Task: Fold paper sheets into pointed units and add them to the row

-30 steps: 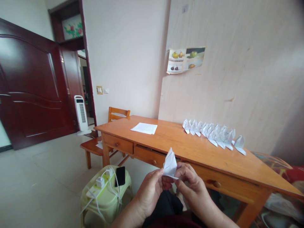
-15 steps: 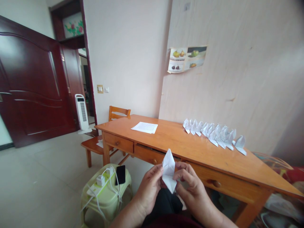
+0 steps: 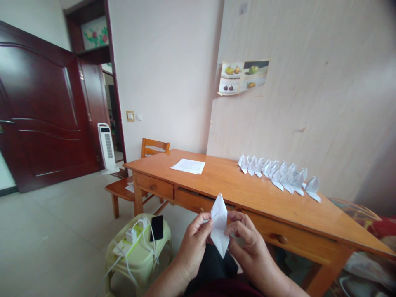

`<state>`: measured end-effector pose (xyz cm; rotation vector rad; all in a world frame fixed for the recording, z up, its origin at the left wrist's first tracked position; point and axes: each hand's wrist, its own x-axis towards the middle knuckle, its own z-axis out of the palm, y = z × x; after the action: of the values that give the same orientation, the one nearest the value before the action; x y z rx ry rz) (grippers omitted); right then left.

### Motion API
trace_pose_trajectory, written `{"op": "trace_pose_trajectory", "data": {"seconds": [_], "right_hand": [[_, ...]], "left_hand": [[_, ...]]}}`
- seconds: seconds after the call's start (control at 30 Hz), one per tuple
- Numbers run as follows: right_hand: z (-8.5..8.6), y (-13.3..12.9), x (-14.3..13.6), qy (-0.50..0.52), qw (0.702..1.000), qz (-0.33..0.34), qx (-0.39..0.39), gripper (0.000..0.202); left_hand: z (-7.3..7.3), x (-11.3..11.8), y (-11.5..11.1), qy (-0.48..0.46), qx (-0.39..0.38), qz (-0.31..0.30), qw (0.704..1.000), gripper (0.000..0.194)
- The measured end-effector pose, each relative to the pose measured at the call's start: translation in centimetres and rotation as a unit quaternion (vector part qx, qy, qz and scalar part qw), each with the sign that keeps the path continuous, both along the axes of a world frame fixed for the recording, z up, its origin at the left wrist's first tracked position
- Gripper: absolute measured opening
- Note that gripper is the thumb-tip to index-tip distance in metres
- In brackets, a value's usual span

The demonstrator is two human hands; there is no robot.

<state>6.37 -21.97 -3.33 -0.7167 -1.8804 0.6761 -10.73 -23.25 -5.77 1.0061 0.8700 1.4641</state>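
Note:
A folded sheet of white paper (image 3: 220, 225), shaped like a long diamond with a crease across its middle, is held upright in front of the table. My left hand (image 3: 195, 241) pinches its left edge between thumb and fingers. At the right edge, my right hand (image 3: 247, 237) is closed on the paper with bent fingers, thumb low and partly behind it. On the right part of the table stand several folded white paper figures (image 3: 283, 175) in a row, one slightly apart at the right end.
The wooden table (image 3: 216, 181) has drawers along its front. A stack of printed sheets (image 3: 188, 166) lies near its left end. To the left are a wooden chair (image 3: 119, 187) and a green stool (image 3: 139, 247) bearing a power strip (image 3: 126, 243), white cables and a black phone (image 3: 156, 227).
The paper's lower point has swung down, so the diamond looks longer and flatter. My left fingers have shifted slightly up along its left edge. My right hand has hardly moved.

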Motion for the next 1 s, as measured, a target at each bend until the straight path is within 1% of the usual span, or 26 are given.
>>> {"op": "trace_pose_trajectory", "data": {"seconds": [0.2, 0.33, 0.5, 0.63, 0.77, 0.87, 0.93, 1.0], "right_hand": [[-0.45, 0.2, 0.09, -0.022, 0.999, -0.003, 0.039, 0.013], [-0.69, 0.24, 0.16, -0.036, 0.998, -0.02, 0.045, 0.019], [-0.74, 0.11, -0.02, -0.012, 0.999, -0.04, 0.033, 0.023], [-0.89, 0.14, -0.11, 0.006, 0.999, -0.049, 0.001, 0.022], [-0.73, 0.28, 0.07, 0.049, 0.996, -0.053, -0.056, 0.011], [-0.44, 0.32, 0.22, 0.075, 0.991, -0.052, -0.1, 0.021], [-0.34, 0.32, 0.28, 0.081, 0.987, -0.053, -0.127, 0.028], [-0.36, 0.33, 0.32, 0.075, 0.986, -0.05, -0.139, 0.031]], "left_hand": [[-0.53, -0.04, 0.34, 0.0, 0.005, -0.002, 1.0, 0.033], [-0.33, 0.04, 0.28, -0.017, 0.011, -0.008, 1.0, 0.03], [0.12, 0.18, 0.15, -0.034, 0.019, -0.013, 0.999, 0.026], [0.12, 0.25, 0.08, -0.043, 0.029, -0.02, 0.998, 0.024], [-0.29, 0.1, 0.19, -0.037, 0.03, -0.028, 0.998, 0.025], [-0.43, -0.06, 0.24, -0.015, 0.023, -0.031, 0.999, 0.027], [-0.29, -0.07, 0.17, -0.005, 0.021, -0.039, 0.999, 0.029], [-0.01, 0.03, 0.07, -0.009, 0.028, -0.054, 0.998, 0.029]]}}
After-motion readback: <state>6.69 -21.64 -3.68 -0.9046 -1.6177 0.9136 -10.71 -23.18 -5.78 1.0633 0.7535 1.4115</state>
